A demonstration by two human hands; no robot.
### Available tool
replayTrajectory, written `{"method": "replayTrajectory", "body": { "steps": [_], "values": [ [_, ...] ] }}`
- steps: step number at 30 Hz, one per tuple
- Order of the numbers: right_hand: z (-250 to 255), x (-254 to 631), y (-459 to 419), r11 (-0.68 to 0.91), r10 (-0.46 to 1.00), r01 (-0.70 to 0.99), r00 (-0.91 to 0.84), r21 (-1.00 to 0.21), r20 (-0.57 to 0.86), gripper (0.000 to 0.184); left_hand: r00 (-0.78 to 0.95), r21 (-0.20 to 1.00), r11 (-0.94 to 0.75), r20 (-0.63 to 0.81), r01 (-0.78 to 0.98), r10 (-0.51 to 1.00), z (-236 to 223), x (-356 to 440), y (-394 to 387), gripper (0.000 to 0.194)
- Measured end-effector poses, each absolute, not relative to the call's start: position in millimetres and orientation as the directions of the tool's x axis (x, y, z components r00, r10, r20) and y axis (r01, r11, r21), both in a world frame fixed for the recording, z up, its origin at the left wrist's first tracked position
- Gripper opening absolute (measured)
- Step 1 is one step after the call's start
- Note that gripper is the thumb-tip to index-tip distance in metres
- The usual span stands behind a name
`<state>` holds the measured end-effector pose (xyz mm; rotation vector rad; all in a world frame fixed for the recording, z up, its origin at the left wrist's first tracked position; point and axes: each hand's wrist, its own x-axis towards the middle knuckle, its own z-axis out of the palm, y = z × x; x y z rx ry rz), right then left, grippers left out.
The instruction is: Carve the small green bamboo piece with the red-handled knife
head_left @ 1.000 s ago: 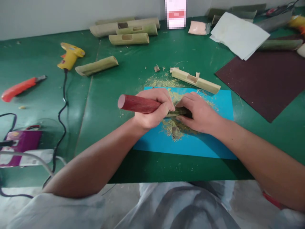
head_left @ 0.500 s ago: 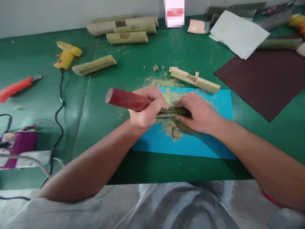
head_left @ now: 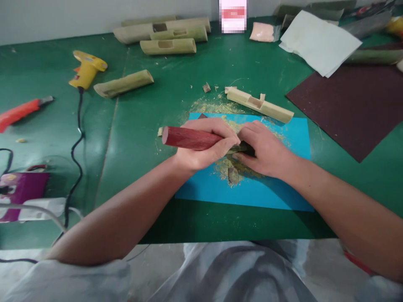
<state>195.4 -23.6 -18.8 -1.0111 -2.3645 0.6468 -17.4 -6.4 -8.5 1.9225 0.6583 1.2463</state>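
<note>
So the green bamboo piece [head_left: 239, 148] is lying over the blue sheet [head_left: 277, 193], and the right hand [head_left: 266, 149] is pinching its end. The left hand [head_left: 201, 160] is wrapping around the red-handled tool [head_left: 192, 138], whose tip is hiding, so can't tell if it's sharp. Fingers are sitting super close together, so a slip could nick one. Loose dust [head_left: 224, 168] is lying underneath, so the sheet could be skating on the bench [head_left: 176, 88].

Single head-worn view, facing forward and down over the green table [head_left: 176, 88].
</note>
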Motion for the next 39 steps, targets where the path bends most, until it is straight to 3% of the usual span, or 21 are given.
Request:
{"method": "replayTrajectory", "body": {
  "steps": [17, 27, 33, 39],
  "values": [
    [-21.2, 194.9, -23.0, 0.626, 0.752, 0.518, -0.600, -0.583, 0.274, 0.018, 0.405, 0.793, -0.608, 0.569, -0.040, 0.715, -9.2, -15.8, -5.2, 0.012],
    [-22.6, 194.8, -23.4, 0.634, 0.747, 0.504, -0.596, -0.586, 0.296, 0.016, 0.457, 0.794, -0.608, 0.538, 0.007, 0.708, -3.2, -14.3, -4.9, 0.008],
    [-21.7, 195.9, -23.8, 0.626, 0.750, 0.503, -0.597, -0.595, 0.285, 0.013, 0.371, 0.695, -0.718, 0.675, -0.030, 0.638, -6.2, -10.9, -4.9, 0.019],
    [-17.9, 196.4, -24.4, 0.614, 0.753, 0.501, -0.604, -0.610, 0.262, 0.013, 0.263, 0.690, -0.724, 0.702, -0.020, 0.662, -14.4, -12.6, -6.4, 0.021]
  ]
}}
